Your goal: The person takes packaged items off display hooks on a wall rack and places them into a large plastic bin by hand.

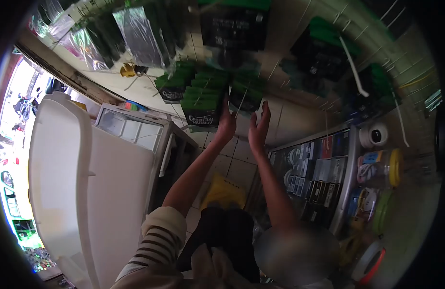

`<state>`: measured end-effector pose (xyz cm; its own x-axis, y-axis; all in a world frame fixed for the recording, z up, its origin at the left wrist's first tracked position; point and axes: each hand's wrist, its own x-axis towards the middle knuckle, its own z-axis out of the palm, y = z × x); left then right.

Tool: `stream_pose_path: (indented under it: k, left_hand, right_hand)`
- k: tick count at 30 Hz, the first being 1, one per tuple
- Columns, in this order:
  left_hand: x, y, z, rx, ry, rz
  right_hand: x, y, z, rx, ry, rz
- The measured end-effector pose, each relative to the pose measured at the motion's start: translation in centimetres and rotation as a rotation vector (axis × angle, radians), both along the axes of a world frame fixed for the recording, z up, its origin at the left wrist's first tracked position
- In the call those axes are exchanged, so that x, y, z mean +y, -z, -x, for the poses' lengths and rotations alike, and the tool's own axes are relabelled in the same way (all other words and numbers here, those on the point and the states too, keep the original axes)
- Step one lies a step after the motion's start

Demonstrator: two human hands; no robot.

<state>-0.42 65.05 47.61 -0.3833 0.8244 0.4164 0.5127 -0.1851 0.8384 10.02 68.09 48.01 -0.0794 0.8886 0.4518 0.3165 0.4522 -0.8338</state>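
Green and black packets (202,103), the front one marked "Country Music", hang in a row on the wall rack. My left hand (226,124) is raised at their right edge, its fingers partly hidden among the packets. More green packets (246,96) hang just to the right, behind a thin metal hook. Below and right of these, my right hand (259,127) is held up with its fingers apart and nothing in it.
A white plastic chair (61,183) and an open-topped case (131,127) stand at the left. A glass display case (319,168) with boxes is at the right, beside jars (379,168). A yellow bag (225,190) lies on the floor. Hooks jut out above.
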Motion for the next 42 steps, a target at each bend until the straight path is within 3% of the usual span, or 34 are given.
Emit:
stream_pose_path:
  k: [4,10,12,19,29,32,37,42]
  left_hand:
    - [2.1,1.1,-0.4,-0.117,0.006,-0.026]
    - [3.8,2.4,-0.4,-0.051,-0.090,-0.054]
    - [3.8,2.2,-0.2,-0.064,-0.123,-0.020]
    - [2.4,1.2,-1.0,-0.291,-0.211,0.002]
    - [-5.1,-2.5,-3.7,-0.521,-0.242,-0.031]
    - [-8.0,-4.5,-4.1,-0.467,-0.283,-0.011]
    - [-12.1,-9.8,-4.9,-0.679,-0.246,0.052]
    - [-16.1,-18.0,-4.1,-0.670,-0.331,-0.026]
  right_hand:
    - [1.6,1.1,0.9,0.024,0.028,-0.016]
    - [2.4,1.2,1.0,0.066,0.048,0.014]
    - [2.9,1.0,1.3,0.218,0.076,0.000]
    - [2.8,0.2,0.8,0.072,0.085,0.015]
    - [-4.0,-3.8,-0.5,0.243,-0.046,0.184]
    - [-6.9,-6.0,-1.0,0.247,-0.087,0.253]
    - [-10.1,-9.8,-2.0,0.255,-0.104,0.300]
    - [-13.6,-19.8,-1.6,0.226,-0.236,0.292]
